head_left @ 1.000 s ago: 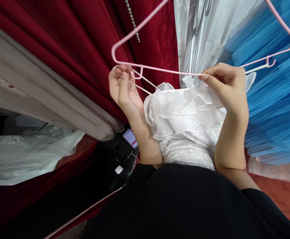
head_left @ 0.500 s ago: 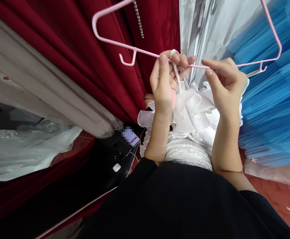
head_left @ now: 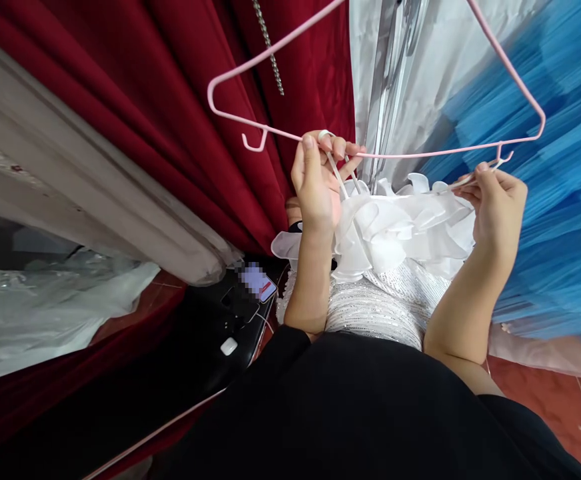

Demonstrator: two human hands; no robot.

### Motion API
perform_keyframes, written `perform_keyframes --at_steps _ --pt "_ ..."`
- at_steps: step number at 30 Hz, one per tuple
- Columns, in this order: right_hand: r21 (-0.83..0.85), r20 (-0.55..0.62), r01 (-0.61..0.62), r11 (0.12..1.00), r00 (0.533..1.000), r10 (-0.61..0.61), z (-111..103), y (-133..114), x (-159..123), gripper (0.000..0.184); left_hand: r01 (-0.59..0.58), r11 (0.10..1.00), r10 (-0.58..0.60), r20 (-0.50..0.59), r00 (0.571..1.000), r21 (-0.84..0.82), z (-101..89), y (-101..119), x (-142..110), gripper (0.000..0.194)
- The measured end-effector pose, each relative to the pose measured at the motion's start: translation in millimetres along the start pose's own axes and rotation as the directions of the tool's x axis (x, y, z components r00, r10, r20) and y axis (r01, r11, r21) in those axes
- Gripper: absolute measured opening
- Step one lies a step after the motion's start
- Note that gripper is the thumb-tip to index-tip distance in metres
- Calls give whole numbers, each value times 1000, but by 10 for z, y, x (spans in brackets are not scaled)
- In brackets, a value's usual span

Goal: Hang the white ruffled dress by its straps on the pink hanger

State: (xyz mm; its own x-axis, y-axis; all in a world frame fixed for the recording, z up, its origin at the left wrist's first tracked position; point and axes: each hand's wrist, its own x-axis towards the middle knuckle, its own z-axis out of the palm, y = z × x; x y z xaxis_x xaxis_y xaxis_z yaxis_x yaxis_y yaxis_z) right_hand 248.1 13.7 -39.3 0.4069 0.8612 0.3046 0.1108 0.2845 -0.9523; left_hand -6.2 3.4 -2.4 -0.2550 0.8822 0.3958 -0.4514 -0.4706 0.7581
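Observation:
A pink wire hanger (head_left: 395, 155) hangs in front of me, its bottom bar level with my hands. My left hand (head_left: 318, 180) is closed around the middle of that bar and pinches a thin white strap of the dress. My right hand (head_left: 495, 200) is closed on the other white strap by the hanger's right notch. Below both hands hangs a small white dress (head_left: 390, 247) with a ruffled top and a sparkly silver bodice.
Dark red curtains (head_left: 160, 100) hang at the left, a blue tulle dress (head_left: 560, 220) at the right, silvery white fabric (head_left: 420, 60) between them. A phone (head_left: 255, 283) lies on a black surface below. White plastic-wrapped cloth (head_left: 45, 313) lies at the far left.
My right hand has slid right along the hanger's bar to the right notch, pulling a strap with it. My left hand stays mid-bar, slightly lower. The hanger has tilted and shifted.

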Motion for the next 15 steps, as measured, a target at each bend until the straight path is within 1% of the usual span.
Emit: perform_keyframes --at_steps 2,4,5,7,9,11,12,13,14,15 --pt "-64 -17 -1 998 1000 0 -84 -72 -94 23 -4 1000 5 13 1000 -20 -22 -10 10 34" --pt "-134 -56 29 991 998 -37 -211 -149 -142 22 -4 1000 4 13 1000 -24 -36 -21 20 32" --pt "-139 -78 57 989 995 -68 -274 -184 -145 22 0 1000 0 8 1000 -21 -38 -26 23 31" --pt "-66 -109 139 988 983 -145 -362 -235 -106 18 13 1000 -14 -2 1000 -10 -38 -32 25 32" --pt "72 -97 216 974 973 -209 -376 -247 -18 15 31 1000 -31 -4 1000 -5 -37 -29 22 33" --pt "196 -75 248 949 968 -238 -332 -223 91 24 47 999 -47 -8 999 0 -40 -19 17 35" --pt "246 -89 240 939 970 -225 -302 -203 141 27 54 999 -54 -12 998 3 -43 -14 15 36" --pt "299 -121 212 930 976 -183 -277 -182 183 29 60 998 -60 -17 998 6 -48 -11 15 36" --pt "362 -158 167 917 981 -116 -260 -161 213 31 62 998 -62 -21 998 5 -53 -11 16 36" --pt "435 -201 110 893 979 -23 -255 -143 229 33 61 998 -61 -23 998 -2 -59 -14 19 36"
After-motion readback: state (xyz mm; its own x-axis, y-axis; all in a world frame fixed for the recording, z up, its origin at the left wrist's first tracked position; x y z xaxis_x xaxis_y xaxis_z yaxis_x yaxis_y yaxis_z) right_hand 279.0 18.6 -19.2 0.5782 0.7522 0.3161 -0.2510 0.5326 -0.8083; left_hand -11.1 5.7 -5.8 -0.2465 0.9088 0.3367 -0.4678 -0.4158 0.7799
